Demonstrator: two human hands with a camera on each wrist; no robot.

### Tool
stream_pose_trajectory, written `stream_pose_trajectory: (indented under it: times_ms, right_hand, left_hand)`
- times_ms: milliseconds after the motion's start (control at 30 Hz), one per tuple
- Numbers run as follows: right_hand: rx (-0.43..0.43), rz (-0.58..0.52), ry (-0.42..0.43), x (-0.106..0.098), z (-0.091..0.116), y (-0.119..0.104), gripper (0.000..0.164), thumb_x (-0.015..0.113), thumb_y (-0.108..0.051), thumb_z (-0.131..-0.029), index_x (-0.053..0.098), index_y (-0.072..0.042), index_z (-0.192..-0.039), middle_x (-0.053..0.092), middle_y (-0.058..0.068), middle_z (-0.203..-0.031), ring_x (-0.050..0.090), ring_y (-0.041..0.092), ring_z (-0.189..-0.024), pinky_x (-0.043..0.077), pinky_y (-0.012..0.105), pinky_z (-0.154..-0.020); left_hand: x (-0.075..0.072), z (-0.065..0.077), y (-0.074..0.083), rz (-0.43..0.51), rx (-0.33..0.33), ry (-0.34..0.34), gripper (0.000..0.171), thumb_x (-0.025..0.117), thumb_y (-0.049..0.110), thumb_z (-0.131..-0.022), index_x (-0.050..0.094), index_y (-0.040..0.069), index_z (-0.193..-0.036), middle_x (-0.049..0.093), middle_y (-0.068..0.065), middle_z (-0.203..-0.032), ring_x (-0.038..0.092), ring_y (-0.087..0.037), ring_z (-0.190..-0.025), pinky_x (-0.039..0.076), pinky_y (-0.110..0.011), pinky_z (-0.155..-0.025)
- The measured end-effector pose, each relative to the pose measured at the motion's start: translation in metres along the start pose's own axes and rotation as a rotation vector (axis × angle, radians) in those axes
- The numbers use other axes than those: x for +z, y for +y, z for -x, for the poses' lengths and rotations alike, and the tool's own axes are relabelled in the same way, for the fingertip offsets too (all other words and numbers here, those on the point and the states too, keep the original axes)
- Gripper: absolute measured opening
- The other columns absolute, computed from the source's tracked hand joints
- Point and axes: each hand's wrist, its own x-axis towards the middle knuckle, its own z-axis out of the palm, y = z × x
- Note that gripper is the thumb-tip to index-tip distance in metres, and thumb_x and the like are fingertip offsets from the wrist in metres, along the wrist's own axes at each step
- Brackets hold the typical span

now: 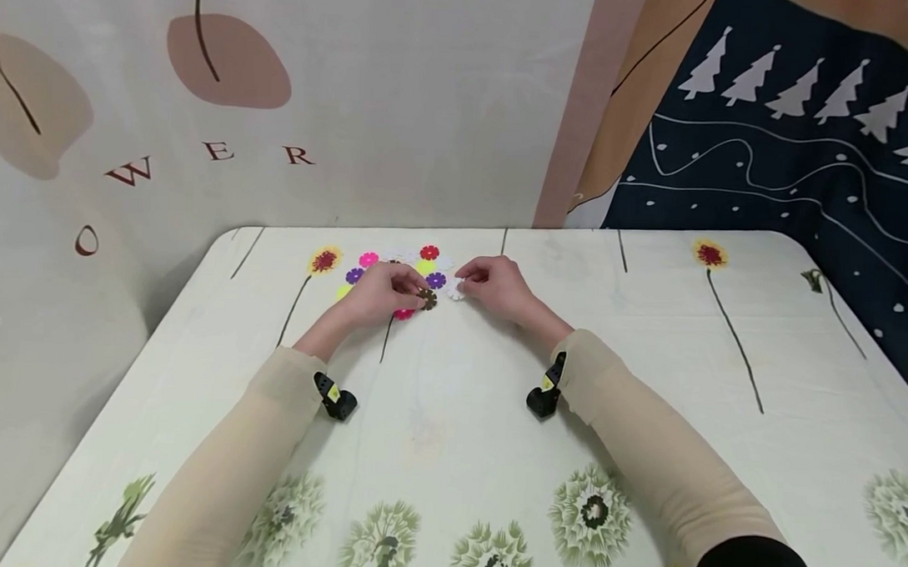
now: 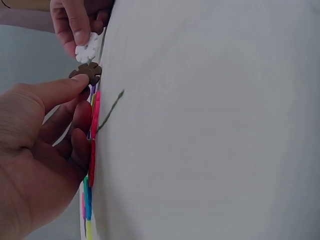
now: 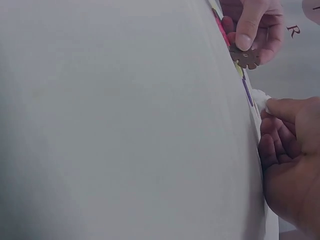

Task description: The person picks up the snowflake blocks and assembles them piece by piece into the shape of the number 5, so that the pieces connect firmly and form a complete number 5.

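Observation:
My left hand (image 1: 382, 295) pinches a brown notched snowflake disc (image 2: 88, 73) between thumb and fingers. Facing it, my right hand (image 1: 499, 287) pinches a white snowflake disc (image 2: 88, 48). The edges of the two discs come very close together in the left wrist view. Under and behind the hands lie several loose snowflake discs on the table: a purple disc (image 1: 436, 280), a red disc (image 1: 429, 253) and a pink disc (image 1: 368, 260) among them. Part of this group is hidden by the left hand.
A pale table cover (image 1: 448, 450) printed with flowers lies under both arms. Its far edge meets a printed wall cloth (image 1: 430, 107), with a dark tree-patterned cloth (image 1: 789, 162) at the right. Each wrist wears a small black camera (image 1: 543, 399).

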Motion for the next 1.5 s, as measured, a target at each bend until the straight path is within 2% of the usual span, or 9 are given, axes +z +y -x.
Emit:
stream_pose_trajectory:
  times_ms: [133,333,500,600,833,1000,1233,1500]
  right_hand:
    - [0.066,-0.073,0.036,-0.005,0.004,0.001,0.015,0.072,-0.011,-0.097,0.075,-0.005,-0.111,0.07,0.007,-0.096,0.063,0.018,-0.083,0.052,0.027,-0.072]
    - [0.172,-0.26,0.053,-0.014,0.009,0.004,0.015,0.07,-0.007,-0.098,0.073,-0.001,-0.111,0.07,0.011,-0.094,0.066,0.018,-0.075,0.056,0.025,-0.068]
    - [0.165,-0.362,0.098,-0.022,0.016,0.006,0.017,0.069,-0.005,-0.097,0.071,0.004,-0.112,0.07,0.013,-0.092,0.069,0.018,-0.074,0.057,0.025,-0.067]
    - [0.147,-0.406,0.115,-0.025,0.019,0.006,0.019,0.069,-0.003,-0.097,0.071,0.006,-0.113,0.07,0.013,-0.09,0.069,0.018,-0.074,0.058,0.026,-0.068]
    - [0.18,-0.447,0.106,-0.032,0.031,0.004,0.023,0.068,-0.006,-0.099,0.069,0.005,-0.119,0.07,0.014,-0.096,0.071,0.025,-0.082,0.06,0.029,-0.075]
    - [0.204,-0.476,0.101,-0.034,0.038,0.006,0.024,0.068,-0.007,-0.099,0.068,0.005,-0.121,0.071,0.014,-0.096,0.071,0.023,-0.081,0.06,0.029,-0.075]
    - [0.212,-0.537,0.095,-0.034,0.04,0.011,0.025,0.067,-0.003,-0.099,0.067,0.008,-0.121,0.071,0.014,-0.095,0.071,0.019,-0.078,0.06,0.028,-0.074]
    - [0.206,-0.559,0.091,-0.035,0.041,0.012,0.024,0.067,-0.002,-0.099,0.066,0.009,-0.121,0.07,0.016,-0.099,0.071,0.021,-0.078,0.06,0.028,-0.072]
  left_hand:
    - [0.001,0.0,0.002,0.008,-0.001,0.008,0.017,0.074,0.007,-0.095,0.075,0.005,-0.112,0.067,-0.01,-0.1,0.057,-0.025,-0.092,0.049,-0.034,-0.076]
    - [0.004,-0.001,0.006,0.044,0.021,0.025,0.018,0.075,0.008,-0.095,0.075,0.006,-0.113,0.071,-0.01,-0.103,0.06,-0.024,-0.09,0.049,-0.03,-0.072]
    - [0.011,-0.003,0.012,0.116,0.064,0.046,0.018,0.075,0.007,-0.094,0.076,0.005,-0.112,0.075,-0.01,-0.106,0.063,-0.024,-0.087,0.052,-0.024,-0.066]
    - [0.016,-0.004,0.016,0.167,0.079,0.05,0.017,0.075,0.007,-0.094,0.076,0.004,-0.111,0.076,-0.01,-0.105,0.066,-0.025,-0.085,0.056,-0.027,-0.067]
    - [0.025,-0.006,0.027,0.22,0.085,0.056,0.017,0.072,0.006,-0.096,0.074,0.002,-0.113,0.074,-0.011,-0.106,0.068,-0.027,-0.087,0.061,-0.037,-0.074]
    - [0.03,-0.008,0.031,0.239,0.083,0.072,0.018,0.073,0.005,-0.095,0.073,0.0,-0.113,0.072,-0.014,-0.107,0.067,-0.028,-0.089,0.061,-0.036,-0.076]
    - [0.038,-0.013,0.035,0.212,0.093,0.086,0.018,0.073,0.002,-0.095,0.071,-0.002,-0.112,0.07,-0.015,-0.105,0.068,-0.027,-0.085,0.06,-0.03,-0.072]
    - [0.042,-0.018,0.039,0.205,0.115,0.081,0.017,0.073,0.003,-0.095,0.071,0.0,-0.111,0.07,-0.013,-0.103,0.066,-0.024,-0.087,0.059,-0.03,-0.071]
